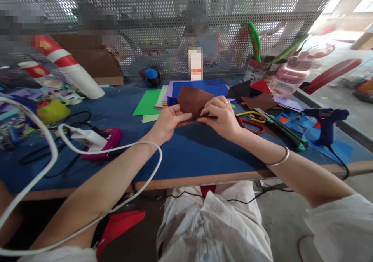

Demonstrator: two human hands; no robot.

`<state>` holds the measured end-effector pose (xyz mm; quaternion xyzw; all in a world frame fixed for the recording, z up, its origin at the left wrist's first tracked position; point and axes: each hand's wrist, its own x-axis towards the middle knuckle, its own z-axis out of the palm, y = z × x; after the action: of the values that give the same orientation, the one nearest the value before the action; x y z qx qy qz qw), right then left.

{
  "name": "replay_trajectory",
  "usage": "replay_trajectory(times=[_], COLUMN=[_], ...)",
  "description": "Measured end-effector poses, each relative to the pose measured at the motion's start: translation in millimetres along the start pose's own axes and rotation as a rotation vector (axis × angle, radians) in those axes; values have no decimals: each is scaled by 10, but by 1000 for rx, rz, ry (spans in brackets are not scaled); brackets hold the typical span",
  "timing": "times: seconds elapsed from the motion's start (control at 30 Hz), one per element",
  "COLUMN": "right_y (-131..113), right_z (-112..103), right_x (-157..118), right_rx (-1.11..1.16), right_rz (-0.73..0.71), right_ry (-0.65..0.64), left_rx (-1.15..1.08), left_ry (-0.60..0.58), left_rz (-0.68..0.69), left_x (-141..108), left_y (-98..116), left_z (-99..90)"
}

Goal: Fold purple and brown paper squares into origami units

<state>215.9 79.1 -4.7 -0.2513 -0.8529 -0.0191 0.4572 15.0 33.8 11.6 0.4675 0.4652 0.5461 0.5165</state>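
Note:
Between my two hands I hold up a piece of brown paper [194,101], slightly bent, above the blue tabletop. My left hand [171,118] grips its lower left part, thumb in front and fingers behind. At the lower right edge, my right hand [220,114] pinches the same paper with its fingertips. Behind it lies a stack of coloured paper with a blue sheet [201,87] on top and a green sheet [148,102] at the left. Nearest to my right hand on the table are scissors [253,122] with yellow and red handles.
On the right lie a green utility knife [287,132], a blue glue gun [328,124] with its cord, and paper scraps. A pink bottle [291,73] stands behind. A white cable [159,165] loops over my left arm from a power strip [109,141]. Mesh [163,40] borders the back.

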Motion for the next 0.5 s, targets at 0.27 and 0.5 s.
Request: replay_trajectory(times=[0.27, 0.5], right_y=[39, 23], right_z=[140, 242], right_x=[-65, -30], right_rx=[226, 779], right_rz=[387, 787], right_ry=[159, 105], left_rx=[4, -4], left_ry=[-4, -29], left_rz=[43, 49], left_x=[-25, -83], left_y=[-8, -13], left_z=[33, 86])
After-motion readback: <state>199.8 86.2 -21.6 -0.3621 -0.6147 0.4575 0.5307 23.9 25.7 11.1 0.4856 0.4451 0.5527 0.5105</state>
